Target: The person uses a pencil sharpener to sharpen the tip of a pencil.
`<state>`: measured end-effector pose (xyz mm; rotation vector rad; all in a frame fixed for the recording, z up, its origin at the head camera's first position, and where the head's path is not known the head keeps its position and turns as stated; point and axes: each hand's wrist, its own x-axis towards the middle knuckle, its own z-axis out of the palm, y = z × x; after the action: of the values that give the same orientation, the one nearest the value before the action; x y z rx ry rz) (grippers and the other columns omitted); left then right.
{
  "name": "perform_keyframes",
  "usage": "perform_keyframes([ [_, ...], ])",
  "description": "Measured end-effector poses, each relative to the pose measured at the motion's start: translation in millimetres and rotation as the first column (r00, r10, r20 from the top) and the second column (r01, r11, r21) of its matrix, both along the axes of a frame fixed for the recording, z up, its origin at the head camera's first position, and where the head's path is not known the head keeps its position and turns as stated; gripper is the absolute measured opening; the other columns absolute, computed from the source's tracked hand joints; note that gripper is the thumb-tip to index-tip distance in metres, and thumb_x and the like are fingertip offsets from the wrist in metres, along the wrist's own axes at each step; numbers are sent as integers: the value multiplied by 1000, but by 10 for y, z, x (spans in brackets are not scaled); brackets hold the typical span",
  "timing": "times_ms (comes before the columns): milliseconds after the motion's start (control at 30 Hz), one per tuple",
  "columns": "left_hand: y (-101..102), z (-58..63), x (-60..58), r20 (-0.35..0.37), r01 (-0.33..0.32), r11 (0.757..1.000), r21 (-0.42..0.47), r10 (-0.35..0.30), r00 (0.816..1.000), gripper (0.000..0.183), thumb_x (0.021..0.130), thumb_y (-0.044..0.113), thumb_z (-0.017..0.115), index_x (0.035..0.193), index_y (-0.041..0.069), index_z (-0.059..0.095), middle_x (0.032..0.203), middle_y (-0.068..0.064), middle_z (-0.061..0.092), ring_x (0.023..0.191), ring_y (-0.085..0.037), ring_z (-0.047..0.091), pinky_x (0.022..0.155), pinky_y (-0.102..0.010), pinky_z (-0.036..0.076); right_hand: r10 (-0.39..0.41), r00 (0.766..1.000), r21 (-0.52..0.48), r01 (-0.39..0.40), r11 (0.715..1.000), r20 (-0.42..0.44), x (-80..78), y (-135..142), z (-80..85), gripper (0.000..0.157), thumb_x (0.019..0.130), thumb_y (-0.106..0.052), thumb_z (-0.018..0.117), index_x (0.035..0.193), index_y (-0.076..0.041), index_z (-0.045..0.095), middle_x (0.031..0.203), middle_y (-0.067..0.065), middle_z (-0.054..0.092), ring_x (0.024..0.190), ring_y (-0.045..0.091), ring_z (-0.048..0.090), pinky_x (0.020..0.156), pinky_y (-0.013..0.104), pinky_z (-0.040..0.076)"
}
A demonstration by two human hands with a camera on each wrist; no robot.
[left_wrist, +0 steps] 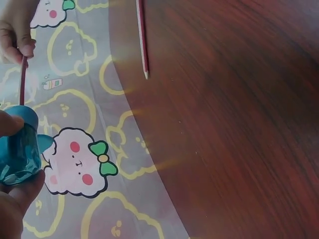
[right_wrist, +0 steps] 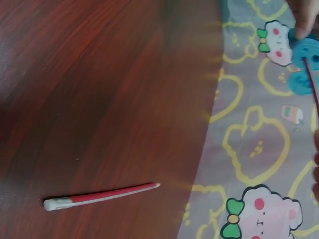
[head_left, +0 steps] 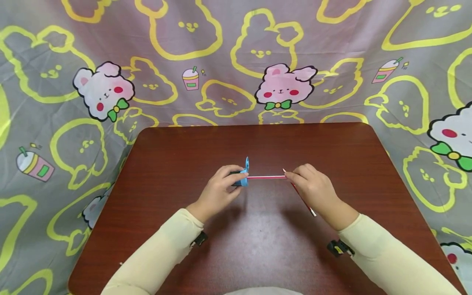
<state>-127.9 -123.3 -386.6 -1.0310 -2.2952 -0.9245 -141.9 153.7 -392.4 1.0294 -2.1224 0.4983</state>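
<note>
In the head view my left hand (head_left: 218,187) grips a blue pencil sharpener (head_left: 244,180), its round lid (head_left: 247,163) flipped up. The sharpener's see-through body (left_wrist: 22,154) shows in the left wrist view, with thumb and fingers around it. My right hand (head_left: 316,187) pinches a red-and-white striped pencil (head_left: 266,177) near one end. The pencil's other end sits in a hole of the sharpener's face (right_wrist: 301,50), which has a second, dark hole beside it. A second striped pencil (right_wrist: 112,193), with a white eraser end and a pale tip, lies on the table below my right hand.
The dark red-brown table (head_left: 177,155) has rounded corners. A grey curtain (head_left: 221,37) printed with yellow outlines and cartoon animals hangs behind it and along both sides. A tiny pale speck (head_left: 121,263) shows beside my left sleeve.
</note>
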Motion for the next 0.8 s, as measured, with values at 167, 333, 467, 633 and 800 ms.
perform_keyframes([
  [167, -19, -39, 11, -35, 25, 1000, -17, -25, 999, 35, 70, -2, 68, 104, 8, 67, 106, -9, 57, 100, -20, 52, 86, -24, 45, 23, 970, 45, -34, 998, 242, 10, -4, 100, 13, 70, -3, 72, 82, -7, 70, 69, -3, 54, 63, 11, 50, 50, 25, 45],
  [333, -27, -65, 20, -133, 62, 997, -51, -69, 989, 33, 71, -4, 64, 102, 7, 67, 104, -10, 57, 99, -23, 53, 86, -26, 46, 44, 803, 58, -98, 993, 595, -40, 25, 195, 7, 73, -6, 71, 79, -9, 71, 67, -7, 56, 60, 5, 48, 52, 21, 42],
  [467, -16, -56, 22, -197, 94, 992, -80, -108, 974, 28, 77, -2, 58, 101, 8, 67, 103, -10, 56, 101, -24, 52, 86, -26, 47, 21, 502, 44, -118, 992, 864, -96, 76, 241, 4, 80, -12, 66, 79, -12, 71, 65, -8, 58, 61, 7, 49, 53, 23, 42],
  [633, 10, -51, 14, -175, 108, 989, -103, -125, 977, 26, 78, -1, 57, 101, 7, 67, 105, -10, 56, 103, -22, 52, 88, -25, 46, -16, 393, 72, -128, 989, 920, -129, 102, 257, 6, 82, -15, 64, 80, -14, 70, 63, -8, 57, 60, 9, 49, 52, 24, 42],
  [800, 35, -55, 6, -132, 67, 993, -100, -80, 988, 31, 75, -3, 60, 103, 8, 67, 105, -9, 56, 102, -22, 52, 89, -25, 45, -96, 544, 156, -65, 986, 833, -106, 67, 244, 17, 84, -22, 62, 95, -11, 70, 83, -3, 64, 75, 12, 56, 66, 29, 47],
])
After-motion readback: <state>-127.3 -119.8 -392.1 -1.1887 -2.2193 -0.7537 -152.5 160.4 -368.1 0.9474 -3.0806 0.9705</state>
